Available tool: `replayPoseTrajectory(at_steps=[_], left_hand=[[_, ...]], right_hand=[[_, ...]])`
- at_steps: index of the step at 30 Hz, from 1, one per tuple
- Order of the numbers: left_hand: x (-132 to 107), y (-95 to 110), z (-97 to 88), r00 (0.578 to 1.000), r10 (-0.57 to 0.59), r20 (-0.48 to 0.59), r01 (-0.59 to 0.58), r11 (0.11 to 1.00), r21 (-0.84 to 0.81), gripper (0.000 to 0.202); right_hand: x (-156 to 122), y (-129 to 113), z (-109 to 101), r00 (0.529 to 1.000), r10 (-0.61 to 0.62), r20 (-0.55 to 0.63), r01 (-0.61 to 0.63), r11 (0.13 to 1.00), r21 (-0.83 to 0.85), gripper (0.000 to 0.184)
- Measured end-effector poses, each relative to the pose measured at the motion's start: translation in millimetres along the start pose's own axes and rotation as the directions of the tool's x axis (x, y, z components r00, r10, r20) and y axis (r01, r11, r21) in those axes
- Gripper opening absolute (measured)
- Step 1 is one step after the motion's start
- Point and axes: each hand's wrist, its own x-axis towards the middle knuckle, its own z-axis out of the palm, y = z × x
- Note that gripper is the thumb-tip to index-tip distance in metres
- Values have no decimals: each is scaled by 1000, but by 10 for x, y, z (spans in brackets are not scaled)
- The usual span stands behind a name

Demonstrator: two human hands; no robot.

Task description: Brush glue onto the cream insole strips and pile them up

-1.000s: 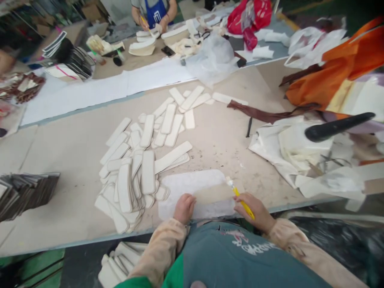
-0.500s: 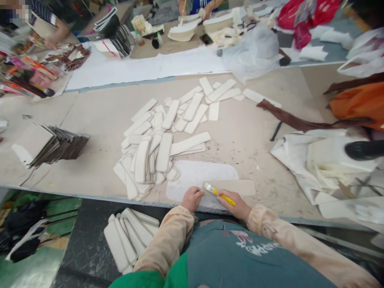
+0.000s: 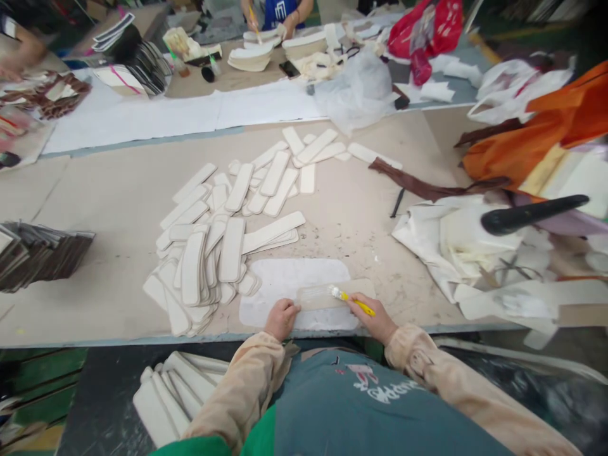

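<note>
My right hand [image 3: 376, 320] is closed round the yellow handle of a brush [image 3: 365, 306]. The white-coated bristles rest on a flat beige strip [image 3: 313, 300], where wet white streaks show left of the brush. At the strip's left end, my left hand [image 3: 281, 318] is closed with thumb and finger on its edge. Beneath the strip lies a white sheet [image 3: 266, 282] with rounded corners, near the table's front edge. A loose heap of cream-coloured rounded strips [image 3: 232, 250] spreads to the left and behind it.
On the right, a white tub [image 3: 479, 231] with a black handle stands among white wrapping. A brown strip of material [image 3: 427, 183] lies behind it. Stacked dark pieces [image 3: 45, 256] sit far left. More cream pieces [image 3: 164, 399] rest below the table edge. Across the table, a co-worker's hands hold a brush.
The brush has moved from the strip's left end toward its middle, leaving white streaks. My left hand stays at the left end. The whole view has shifted to the right.
</note>
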Motion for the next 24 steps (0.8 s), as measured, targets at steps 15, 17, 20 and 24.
replayPoseTrajectory(at_steps=[15,17,20,24], left_hand=[[11,22,-10,997,-66,27,67,996,-52,29],[-7,15,6,998,-62,15,62,997,-45,28],[-29,2,19,997,-74,23,75,997,-23,28],[-50,-21,25,996,-88,32,89,996,-14,28]], right_hand=[[-373,285,-641,944,80,-319,-117,988,-100,26],[-353,153,-547,958,72,-278,-95,993,-71,25],[-255,-65,-279,994,46,-102,-47,999,-6,24],[-44,-252,168,988,-55,143,53,998,19,25]])
